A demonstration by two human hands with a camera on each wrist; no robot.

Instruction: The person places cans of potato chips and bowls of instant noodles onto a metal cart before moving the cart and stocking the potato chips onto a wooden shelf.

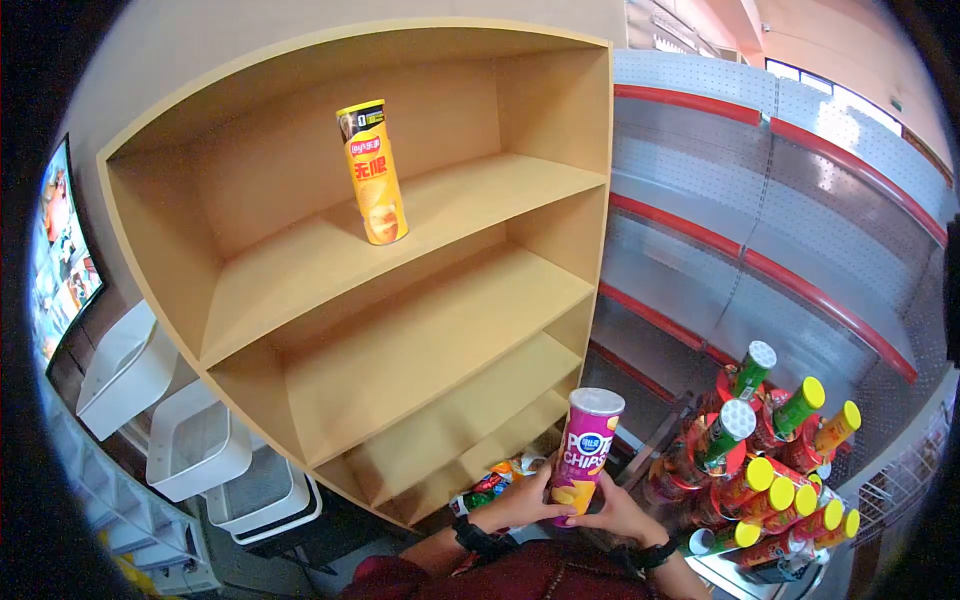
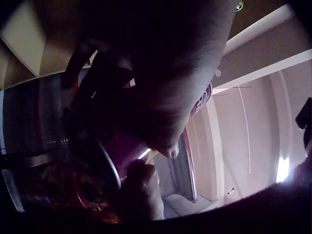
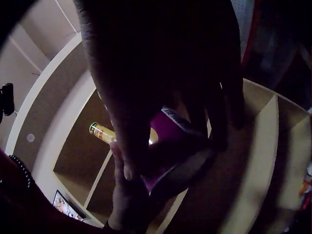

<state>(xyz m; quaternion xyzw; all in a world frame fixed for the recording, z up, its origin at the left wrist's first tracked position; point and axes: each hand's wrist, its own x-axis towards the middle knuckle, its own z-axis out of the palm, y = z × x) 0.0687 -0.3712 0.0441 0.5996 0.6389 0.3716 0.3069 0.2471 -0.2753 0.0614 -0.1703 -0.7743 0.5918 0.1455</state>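
Low in front of the body, both hands grip the lower part of a purple potato chip can (image 1: 590, 440). It stands nearly upright, with a pale lid on top. The left hand (image 1: 522, 502) wraps its left side and the right hand (image 1: 622, 514) its right side, thumbs toward the body. In the left wrist view the left hand (image 2: 170, 73) is dark and covers much of the can. The right wrist view shows the right hand (image 3: 156, 58) over the purple can (image 3: 168, 127). A yellow chip can (image 1: 374, 175) stands on the wooden shelf's upper board.
The wooden shelf unit (image 1: 470, 300) fills the middle. Grey shelves with red edges (image 1: 690, 225) stand to the right. Below them, a crowd of chip cans with yellow, green and white lids (image 1: 780, 495) stands close together. White baskets (image 1: 200, 455) hang at left; colourful packets (image 1: 495, 482) lie low.
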